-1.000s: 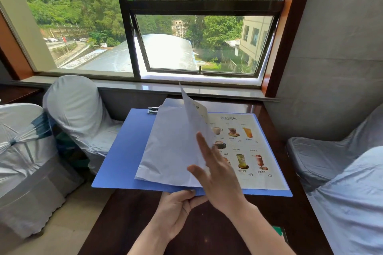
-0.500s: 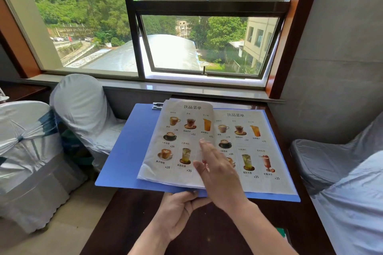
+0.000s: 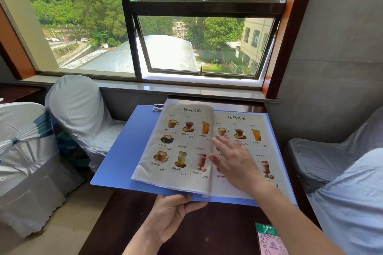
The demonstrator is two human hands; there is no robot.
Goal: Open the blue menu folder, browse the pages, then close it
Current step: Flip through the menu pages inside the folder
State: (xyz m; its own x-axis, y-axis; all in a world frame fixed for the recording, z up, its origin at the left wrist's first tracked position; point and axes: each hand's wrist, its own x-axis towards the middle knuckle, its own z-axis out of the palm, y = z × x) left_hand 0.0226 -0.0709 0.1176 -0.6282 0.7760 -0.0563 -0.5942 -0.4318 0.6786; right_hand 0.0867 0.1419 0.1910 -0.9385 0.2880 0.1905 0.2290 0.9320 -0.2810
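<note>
The flat blue plastic menu folder (image 3: 124, 151) lies open on the dark wooden table (image 3: 217, 230) below the window, its left cover jutting past the table edge. Opening is therefore done, and the browsing appears to be under way: a stack of white printed drink-menu pages (image 3: 176, 145) lies turned to the left, and another printed page (image 3: 259, 130) is exposed on the right. How many pages remain cannot be told, and closing the folder is yet to come.

The left hand (image 3: 174, 213) grasps the folder's near edge at the middle, thumb on top and fingers curled beneath, pinching folder and page bottoms together. The right hand (image 3: 234, 161) is open and flat, fingers spread and extended, palm down over the right-hand page beside the centre fold. It holds nothing; whether it presses the paper or hovers just above it cannot be told.
</note>
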